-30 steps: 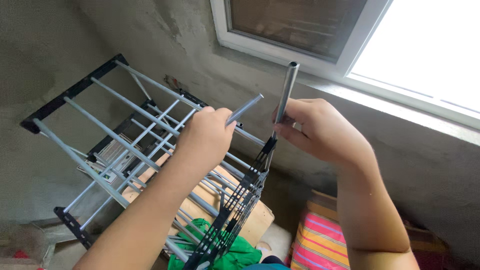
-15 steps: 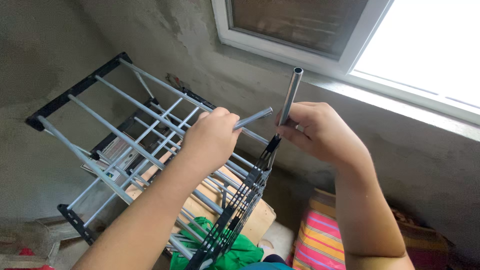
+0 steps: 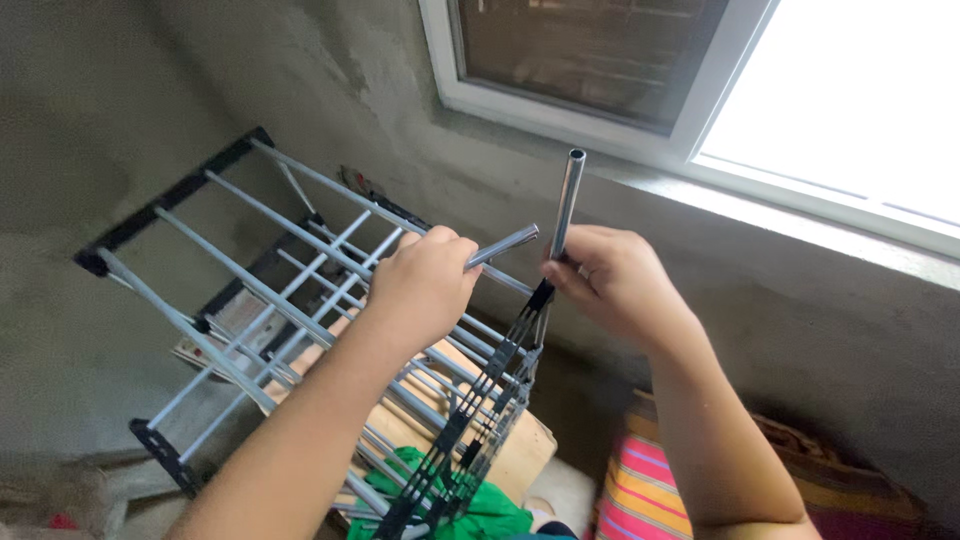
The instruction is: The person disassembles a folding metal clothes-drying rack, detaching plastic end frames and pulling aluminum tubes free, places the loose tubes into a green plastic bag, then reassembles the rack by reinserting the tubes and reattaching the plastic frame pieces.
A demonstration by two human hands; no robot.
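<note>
hands fitting loose metal tubes at the black end bar of a half-built rack

rack (image 3: 250, 290) is standing at left against the bare grey wall, its grey rails running between black side bars; left hand (image 3: 420, 285) is clenching a short grey tube (image 3: 502, 246) that is pointing up and right, just beside the rails. right hand (image 3: 610, 280) is gripping a longer tube (image 3: 566, 200) held nearly upright, its lower end sitting at the top of the black end bar (image 3: 480, 390). judging from this, the upright tube is wanting a straight line into its socket — a tilt is likely to jam it — while the left is keeping its tube clear. green cloth (image 3: 450, 500) and a striped cloth (image 3: 650, 490) are lying below.
</note>
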